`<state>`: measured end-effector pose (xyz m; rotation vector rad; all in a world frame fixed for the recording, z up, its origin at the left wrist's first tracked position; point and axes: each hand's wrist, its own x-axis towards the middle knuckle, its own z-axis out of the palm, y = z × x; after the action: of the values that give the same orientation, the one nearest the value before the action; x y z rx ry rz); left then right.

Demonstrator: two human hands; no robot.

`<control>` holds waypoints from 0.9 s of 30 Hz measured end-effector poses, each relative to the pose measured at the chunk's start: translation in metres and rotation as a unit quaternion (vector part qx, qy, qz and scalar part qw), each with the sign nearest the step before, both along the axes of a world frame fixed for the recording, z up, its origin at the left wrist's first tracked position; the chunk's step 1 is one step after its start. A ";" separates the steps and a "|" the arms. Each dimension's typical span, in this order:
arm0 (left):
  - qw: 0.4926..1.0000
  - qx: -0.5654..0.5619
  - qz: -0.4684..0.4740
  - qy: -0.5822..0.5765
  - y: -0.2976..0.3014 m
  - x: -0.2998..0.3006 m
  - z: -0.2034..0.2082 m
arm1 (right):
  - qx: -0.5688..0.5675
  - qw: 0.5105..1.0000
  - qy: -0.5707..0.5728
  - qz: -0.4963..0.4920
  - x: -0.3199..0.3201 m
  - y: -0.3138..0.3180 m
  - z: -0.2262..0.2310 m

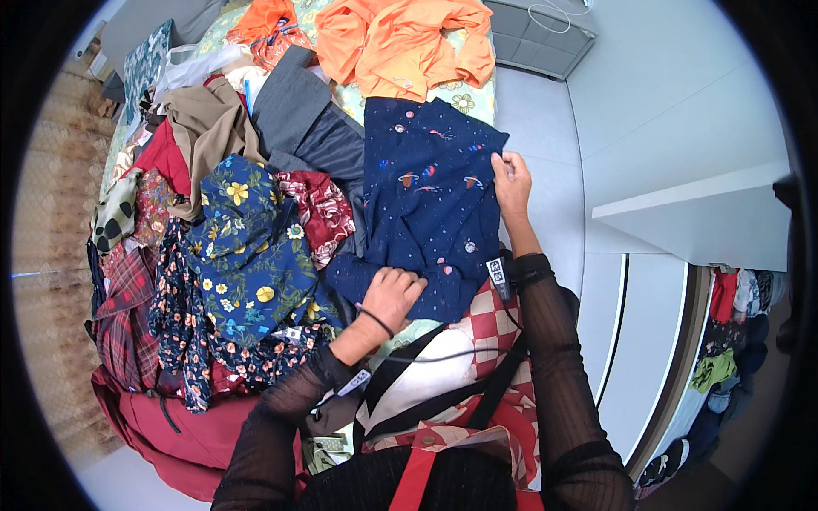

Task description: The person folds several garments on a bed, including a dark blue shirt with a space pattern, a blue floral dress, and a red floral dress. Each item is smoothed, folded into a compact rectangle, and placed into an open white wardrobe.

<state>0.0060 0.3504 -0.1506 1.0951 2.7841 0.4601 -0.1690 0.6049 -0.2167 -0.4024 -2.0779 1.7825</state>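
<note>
A dark navy shirt with small planet prints lies spread on a bed in front of me. My left hand rests flat on its lower left part, fingers pressing the cloth. At the shirt's right edge, my right hand pinches the fabric between fingers and thumb. Both forearms wear sheer black sleeves.
A heap of clothes lies to the left: a blue floral garment, a red patterned piece, a tan one and grey trousers. An orange garment lies at the far end. White furniture stands on the right.
</note>
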 end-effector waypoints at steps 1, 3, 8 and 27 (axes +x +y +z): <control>0.998 -0.013 -0.008 -0.054 0.000 -0.009 0.002 | -0.062 0.996 0.058 0.041 0.000 -0.004 0.004; 0.988 -0.064 -0.024 -0.138 0.005 -0.034 0.003 | -0.154 0.979 -0.021 0.129 0.000 -0.002 0.018; 0.898 -0.135 -0.060 -0.414 0.019 -0.106 -0.009 | 0.230 0.973 -0.015 -0.011 0.008 -0.017 0.055; 0.996 0.012 -0.039 0.074 0.019 -0.075 0.029 | 0.363 0.795 -0.207 0.440 0.083 -0.032 0.033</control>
<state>-0.0690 0.3690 -0.1211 1.2882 2.8539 0.4203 -0.0864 0.5726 -0.1834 0.5470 -3.4044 1.0648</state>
